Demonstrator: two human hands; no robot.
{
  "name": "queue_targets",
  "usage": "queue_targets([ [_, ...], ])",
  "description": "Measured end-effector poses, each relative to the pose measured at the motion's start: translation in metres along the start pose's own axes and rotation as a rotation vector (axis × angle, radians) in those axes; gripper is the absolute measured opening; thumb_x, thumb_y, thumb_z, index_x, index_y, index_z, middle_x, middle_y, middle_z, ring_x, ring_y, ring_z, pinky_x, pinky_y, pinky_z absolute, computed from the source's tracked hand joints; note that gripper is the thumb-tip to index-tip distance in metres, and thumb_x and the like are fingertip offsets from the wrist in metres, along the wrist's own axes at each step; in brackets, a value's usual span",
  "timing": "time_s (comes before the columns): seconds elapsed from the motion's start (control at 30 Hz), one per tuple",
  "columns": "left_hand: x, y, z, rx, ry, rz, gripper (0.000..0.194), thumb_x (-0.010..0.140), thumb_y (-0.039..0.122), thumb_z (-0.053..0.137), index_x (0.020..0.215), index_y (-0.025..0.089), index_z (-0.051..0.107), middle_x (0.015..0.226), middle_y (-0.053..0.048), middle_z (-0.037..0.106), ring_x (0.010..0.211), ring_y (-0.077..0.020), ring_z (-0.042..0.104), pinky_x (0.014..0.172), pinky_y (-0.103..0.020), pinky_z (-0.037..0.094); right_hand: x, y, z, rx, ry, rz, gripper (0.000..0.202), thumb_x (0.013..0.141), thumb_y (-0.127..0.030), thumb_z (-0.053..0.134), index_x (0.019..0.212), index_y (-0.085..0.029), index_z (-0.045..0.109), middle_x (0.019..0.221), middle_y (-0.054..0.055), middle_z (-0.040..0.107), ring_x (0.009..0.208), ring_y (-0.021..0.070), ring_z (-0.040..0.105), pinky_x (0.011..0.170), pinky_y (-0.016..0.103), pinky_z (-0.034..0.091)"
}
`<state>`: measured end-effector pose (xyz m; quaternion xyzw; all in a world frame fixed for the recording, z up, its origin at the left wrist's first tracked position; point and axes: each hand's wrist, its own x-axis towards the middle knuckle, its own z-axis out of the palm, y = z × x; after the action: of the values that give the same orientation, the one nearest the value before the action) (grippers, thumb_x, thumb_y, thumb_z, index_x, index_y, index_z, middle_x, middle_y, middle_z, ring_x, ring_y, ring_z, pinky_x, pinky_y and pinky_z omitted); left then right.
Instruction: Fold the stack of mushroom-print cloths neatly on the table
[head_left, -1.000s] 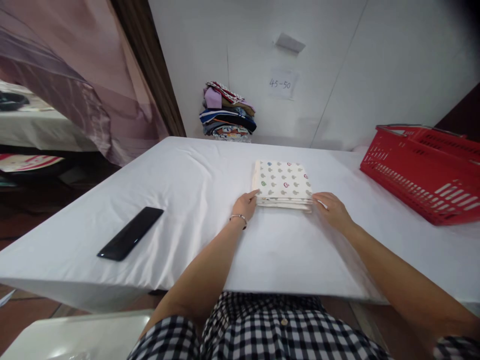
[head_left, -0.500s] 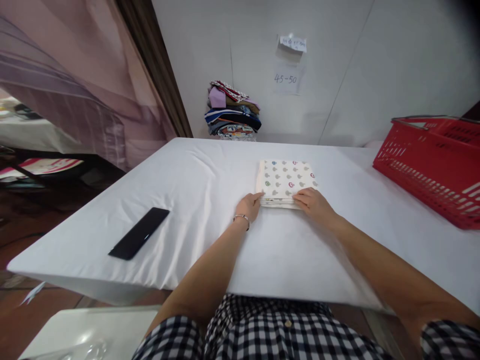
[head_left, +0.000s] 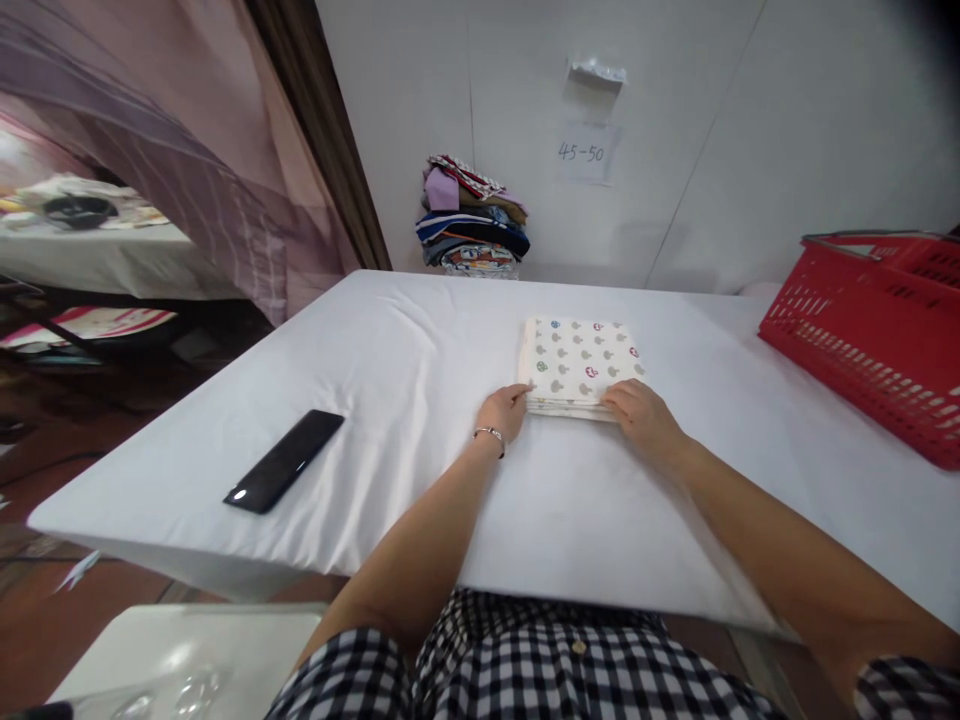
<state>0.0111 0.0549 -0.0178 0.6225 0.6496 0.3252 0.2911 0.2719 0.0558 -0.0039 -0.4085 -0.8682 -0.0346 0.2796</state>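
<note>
White-covered table [head_left: 600,510] | Folded cream printed cloth [head_left: 585,358] laid flat | Near-left corner pinched by left hand [head_left: 504,412], near edge by right hand [head_left: 646,420], both grips apparently closed | Stacked layers could be skewed by uneven tugging

"45-50" on wall paper [head_left: 586,153]

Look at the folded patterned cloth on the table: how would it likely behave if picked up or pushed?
The folded cloth is probably floppy and may open if lifted by one layer, since stacked layers show along its near edge. It seems unlikely to roll, lying flat. A push might drag the white tablecloth, which shows wrinkles nearby.
</note>
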Motion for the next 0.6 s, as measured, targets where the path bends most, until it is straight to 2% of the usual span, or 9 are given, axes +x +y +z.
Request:
queue_targets([
  [0.27,0.0008,-0.0018,0.0013,-0.007,0.002,0.0,0.03,0.085,0.025,0.045,0.106,0.028,0.067,0.091,0.001,0.069,0.08,-0.0148,0.062,0.074,-0.026,0.048,-0.003,-0.0002,0.004,-0.043,-0.009,-0.037,0.026,0.093,-0.021,0.037,0.084,-0.02,0.062,0.086,0.008,0.063,0.08,0.0212,0.054,0.07,0.036,0.044],
  [0.43,0.0003,0.0003,-0.0006,-0.026,-0.009,-0.002,0.03,0.085,0.026,0.047,0.107,0.028,0.067,0.09,0.0,0.068,0.082,-0.0146,0.062,0.075,-0.025,0.048,-0.0043,0.0021,0.0032,-0.014,-0.039,-0.043,0.024,0.093,-0.026,0.039,0.093,-0.021,0.063,0.091,0.008,0.063,0.084,0.0219,0.055,0.073,0.038,0.045],
  [0.6,-0.0036,0.0033,-0.0026,-0.027,-0.024,0.006,0.03,0.082,0.039,0.052,0.108,0.03,0.065,0.096,0.001,0.064,0.081,-0.0137,0.059,0.073,-0.025,0.047,-0.007,0.0033,-0.0015,-0.024,-0.04,-0.079,0.025,0.092,-0.03,0.04,0.102,-0.024,0.062,0.096,0.008,0.063,0.087,0.0231,0.056,0.076,0.041,0.045],
])
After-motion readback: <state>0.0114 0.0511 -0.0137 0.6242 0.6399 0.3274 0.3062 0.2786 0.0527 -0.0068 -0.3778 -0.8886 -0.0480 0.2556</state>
